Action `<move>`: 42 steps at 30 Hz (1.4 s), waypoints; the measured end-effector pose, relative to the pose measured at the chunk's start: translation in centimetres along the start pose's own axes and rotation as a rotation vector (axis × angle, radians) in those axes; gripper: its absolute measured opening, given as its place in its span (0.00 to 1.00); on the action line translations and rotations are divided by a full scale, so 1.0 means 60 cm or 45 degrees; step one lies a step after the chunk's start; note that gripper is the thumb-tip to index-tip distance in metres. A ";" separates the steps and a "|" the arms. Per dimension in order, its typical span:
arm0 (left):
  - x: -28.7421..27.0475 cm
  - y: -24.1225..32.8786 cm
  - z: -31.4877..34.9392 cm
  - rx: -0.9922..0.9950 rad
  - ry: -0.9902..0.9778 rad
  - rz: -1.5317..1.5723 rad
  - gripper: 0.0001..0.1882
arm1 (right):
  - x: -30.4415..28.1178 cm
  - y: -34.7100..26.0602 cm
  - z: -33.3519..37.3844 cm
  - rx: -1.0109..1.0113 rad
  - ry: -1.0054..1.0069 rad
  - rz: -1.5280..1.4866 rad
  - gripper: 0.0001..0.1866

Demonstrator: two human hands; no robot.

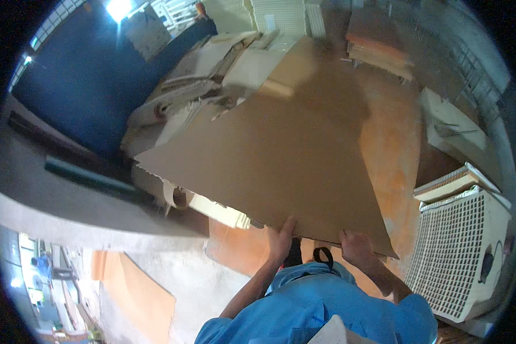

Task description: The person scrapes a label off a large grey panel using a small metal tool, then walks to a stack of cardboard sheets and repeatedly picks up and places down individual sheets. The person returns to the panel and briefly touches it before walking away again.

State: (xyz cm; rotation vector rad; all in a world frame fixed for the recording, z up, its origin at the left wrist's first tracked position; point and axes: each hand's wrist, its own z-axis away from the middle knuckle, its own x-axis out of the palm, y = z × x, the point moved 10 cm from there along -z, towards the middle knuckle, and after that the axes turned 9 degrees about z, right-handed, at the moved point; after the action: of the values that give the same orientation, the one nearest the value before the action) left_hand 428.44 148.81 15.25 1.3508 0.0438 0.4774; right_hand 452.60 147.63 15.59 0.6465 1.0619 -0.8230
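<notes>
A large brown sheet of cardboard [275, 155] stretches out in front of me, its near edge at my waist and its left edge torn and ragged. My left hand [281, 236] grips that near edge, thumb on top and the other fingers hidden underneath. Farther right along the same edge, my right hand [358, 247] is closed on the sheet too, its fingers partly out of sight below. A shadow falls across the far part of the cardboard.
Stacked sheets and scraps [195, 86] lie beyond the cardboard at the left, beside a blue panel [86, 80]. A cream plastic crate [450, 252] with a grid side stands at my right. Near the wall rests a dark green tube [92, 179]. Orange-topped boards [378, 51] are piled far right.
</notes>
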 end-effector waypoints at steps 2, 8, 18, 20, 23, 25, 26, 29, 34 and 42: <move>-0.028 -0.055 0.091 -0.103 0.078 0.057 0.23 | 0.031 -0.035 0.055 -0.085 -0.142 -0.086 0.16; -0.098 -0.101 0.278 -0.063 0.191 0.061 0.22 | 0.044 -0.160 0.221 -0.431 -0.312 -0.063 0.11; -0.357 -0.123 0.620 -0.237 0.424 0.073 0.20 | 0.114 -0.507 0.407 -0.930 -0.530 -0.123 0.13; -0.421 -0.112 0.703 -0.048 0.496 0.198 0.22 | 0.133 -0.579 0.421 -0.858 -0.534 -0.196 0.13; -0.536 -0.139 0.886 0.030 0.582 0.283 0.24 | 0.147 -0.708 0.475 -0.946 -0.481 -0.209 0.13; -0.621 -0.175 1.018 0.011 0.710 0.283 0.22 | 0.139 -0.775 0.511 -0.901 -0.446 -0.263 0.14; -0.659 -0.198 1.090 -0.030 0.821 0.306 0.21 | 0.138 -0.807 0.526 -0.868 -0.470 -0.256 0.15; -0.745 -0.252 1.255 -0.131 1.006 0.326 0.20 | 0.131 -0.901 0.549 -0.727 -0.528 -0.206 0.18; -0.897 -0.267 1.391 -0.089 1.029 0.202 0.19 | 0.149 -1.075 0.552 -0.740 -0.421 0.021 0.21; -1.367 -0.379 1.715 -0.133 1.373 0.481 0.19 | 0.333 -1.326 0.494 -0.716 -0.285 0.314 0.13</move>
State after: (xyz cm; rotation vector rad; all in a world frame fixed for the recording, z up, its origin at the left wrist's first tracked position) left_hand 392.25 21.44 -1.95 0.8635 0.6458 1.4640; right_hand 405.79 75.31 2.05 0.1940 0.9278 -0.3439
